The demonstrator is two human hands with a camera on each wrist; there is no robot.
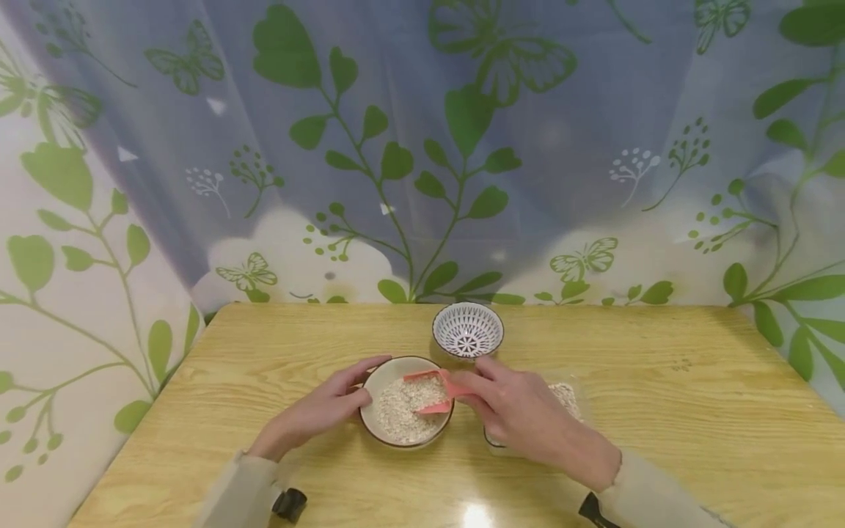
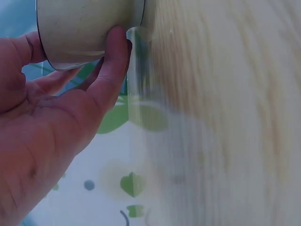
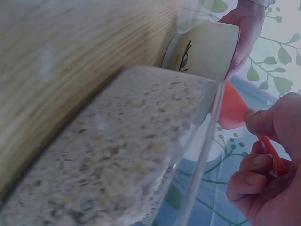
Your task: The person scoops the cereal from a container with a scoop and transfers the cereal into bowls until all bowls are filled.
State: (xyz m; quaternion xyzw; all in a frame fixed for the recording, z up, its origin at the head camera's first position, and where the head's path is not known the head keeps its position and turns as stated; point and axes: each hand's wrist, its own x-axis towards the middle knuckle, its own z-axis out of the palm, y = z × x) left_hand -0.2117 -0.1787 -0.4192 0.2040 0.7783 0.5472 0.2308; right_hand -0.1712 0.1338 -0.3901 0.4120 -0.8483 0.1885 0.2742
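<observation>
A cream bowl (image 1: 376, 434) with a dark rim holds a heap of pale oat flakes (image 1: 397, 419). My left hand (image 1: 323, 407) grips its left side, thumb at the rim; in the left wrist view, fingers support the bowl's wall (image 2: 89, 35) from below. My right hand (image 1: 521, 411) pinches the handle of a pink scoop (image 1: 436, 408), whose head lies over the oats at the bowl's right side. The right wrist view shows thumb and curled fingers around the handle. Beside that hand, a clear container of oats (image 3: 117, 150) is partly hidden in the head view.
A small black-and-white patterned bowl (image 1: 467, 330) stands behind the cream one, close to the right hand's fingers. The wooden table (image 1: 693, 396) ends at a curtain (image 1: 422, 147) printed with leaves and butterflies along its back and left.
</observation>
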